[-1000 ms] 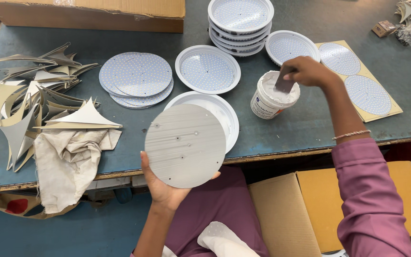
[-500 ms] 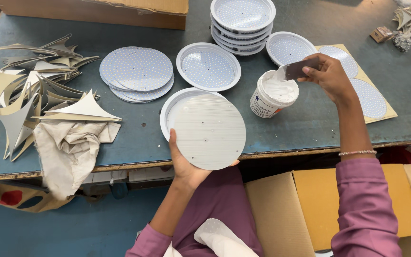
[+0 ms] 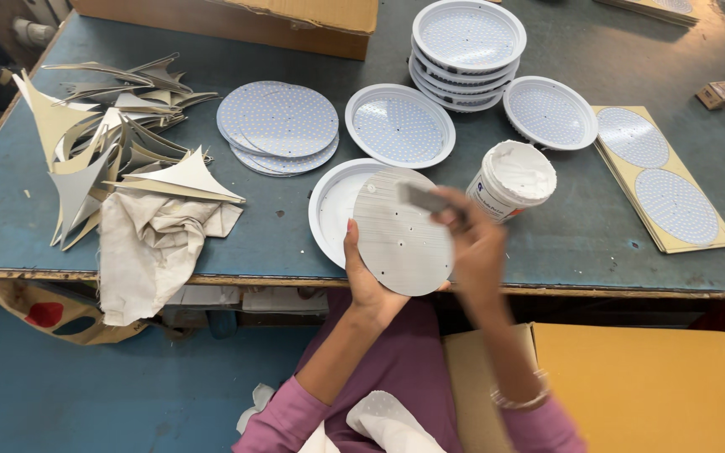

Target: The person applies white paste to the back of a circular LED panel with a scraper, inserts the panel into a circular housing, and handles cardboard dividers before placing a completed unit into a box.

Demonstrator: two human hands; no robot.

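— Moved from the white paste tub across to the round grey metal disc, right hand, grip pinched on a small dark scraper.
— And the disc?
— Propped by left hand above the desk edge, plain side up for spreading; grooved, dotted with holes.

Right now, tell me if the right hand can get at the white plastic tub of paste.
Probably yes. The right hand holds a small scraper over the round grey disc, and the white plastic tub of paste stands open just beside it with nothing between.
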